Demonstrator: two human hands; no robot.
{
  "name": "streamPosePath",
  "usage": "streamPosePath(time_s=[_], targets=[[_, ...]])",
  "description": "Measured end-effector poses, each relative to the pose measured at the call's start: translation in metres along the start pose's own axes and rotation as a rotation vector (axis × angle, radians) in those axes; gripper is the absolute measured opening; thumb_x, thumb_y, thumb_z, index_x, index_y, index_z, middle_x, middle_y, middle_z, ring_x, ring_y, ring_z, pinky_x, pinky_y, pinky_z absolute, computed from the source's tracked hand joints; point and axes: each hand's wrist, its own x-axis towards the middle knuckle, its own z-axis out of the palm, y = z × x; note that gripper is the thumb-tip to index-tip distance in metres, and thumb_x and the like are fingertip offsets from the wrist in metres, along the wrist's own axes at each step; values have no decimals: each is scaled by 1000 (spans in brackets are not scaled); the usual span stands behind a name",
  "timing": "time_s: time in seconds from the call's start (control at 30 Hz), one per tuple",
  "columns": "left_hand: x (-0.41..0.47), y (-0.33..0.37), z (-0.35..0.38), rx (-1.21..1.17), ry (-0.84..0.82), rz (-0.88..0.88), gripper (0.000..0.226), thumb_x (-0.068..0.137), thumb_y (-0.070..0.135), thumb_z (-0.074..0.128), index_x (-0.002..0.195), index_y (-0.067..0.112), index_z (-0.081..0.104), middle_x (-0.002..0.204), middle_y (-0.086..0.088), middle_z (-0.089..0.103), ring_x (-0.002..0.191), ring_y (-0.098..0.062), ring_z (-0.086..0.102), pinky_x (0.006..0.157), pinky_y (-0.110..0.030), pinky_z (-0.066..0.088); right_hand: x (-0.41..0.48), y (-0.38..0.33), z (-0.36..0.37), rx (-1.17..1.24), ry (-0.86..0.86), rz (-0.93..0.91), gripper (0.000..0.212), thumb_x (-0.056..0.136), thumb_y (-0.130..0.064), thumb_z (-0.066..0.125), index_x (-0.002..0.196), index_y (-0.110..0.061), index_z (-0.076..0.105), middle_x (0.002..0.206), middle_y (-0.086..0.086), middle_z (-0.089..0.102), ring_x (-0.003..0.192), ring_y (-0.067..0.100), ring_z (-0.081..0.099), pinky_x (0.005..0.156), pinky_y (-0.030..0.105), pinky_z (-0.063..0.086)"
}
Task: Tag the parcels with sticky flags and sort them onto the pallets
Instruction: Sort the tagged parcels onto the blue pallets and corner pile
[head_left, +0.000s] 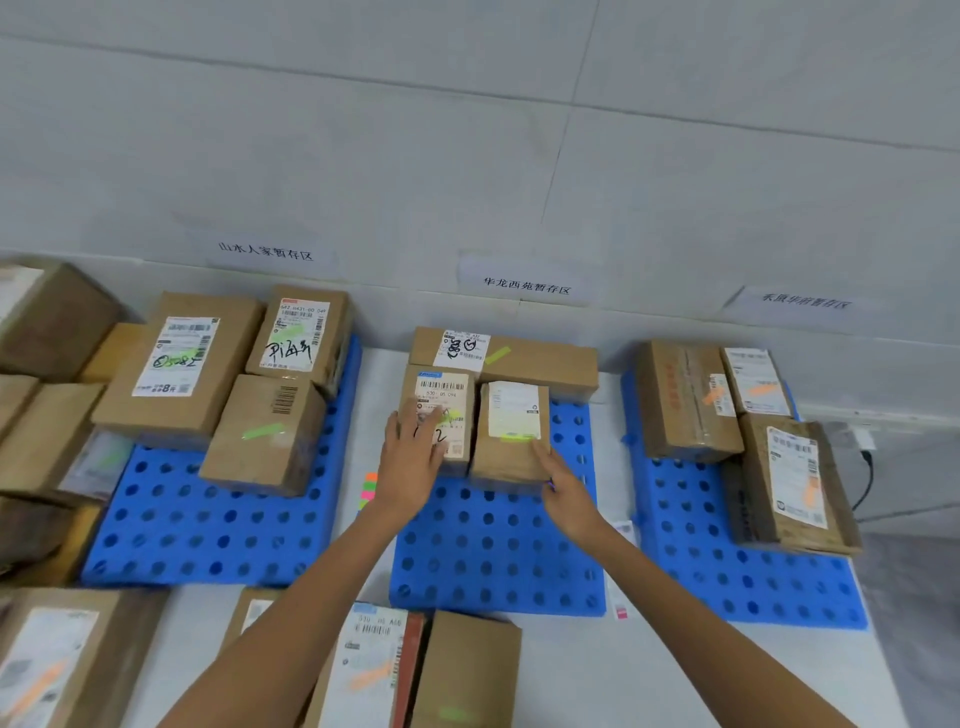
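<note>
Fingers (427, 422) straight, left hand (413, 460) on parcel (441, 387)

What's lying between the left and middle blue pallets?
In the head view, a small pad of orange, green and pink sticky flags lies there.

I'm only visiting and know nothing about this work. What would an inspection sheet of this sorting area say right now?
Surface: pale flat surface carrying the left pallet, middle pallet and right pallet, all blue and perforated.
Job's things: flagged parcels on every pallet; sticky flag pad between the left and middle pallets; near parcels off the pallets.
Clutter: pink-and-white slip between the middle and right pallets.
Hands: left hand flat on the left small parcel; right hand touches the right small parcel.
Cables: black cable beside the right pallet.
Surroundings: white wall with paper signs.
</note>
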Motion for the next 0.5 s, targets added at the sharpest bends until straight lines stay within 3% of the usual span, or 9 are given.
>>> streamPosePath(time_s=[0.2, 0.37, 0.5], targets=[[3, -4, 0, -23, -14, 11, 48, 99, 26, 43, 145, 20, 31, 156, -11, 12, 140, -35, 16, 115, -46, 24, 16, -1, 0, -44, 36, -39, 66, 91, 17, 29, 149, -10, 14, 157, 9, 8, 146, 22, 4, 118, 33, 13], [1, -3, -10, -22, -31, 38, 49, 98, 24, 42, 145, 19, 29, 156, -10, 13, 144, -33, 7, 116, -50, 17, 16, -15, 4, -149, 149, -3, 56, 98, 0, 35, 149, -15, 17, 157, 9, 7, 146, 25, 3, 116, 33, 13], [-28, 5, -28, -241, 24, 138, 44, 99, 20, 44, 142, 15, 37, 154, -8, 24, 144, -23, 15, 118, -40, 20, -13, -32, 11, -93, 288, -180, 44, 99, -9, 38, 143, -13, 34, 150, 7, 27, 141, 20, 20, 115, 32, 21]])
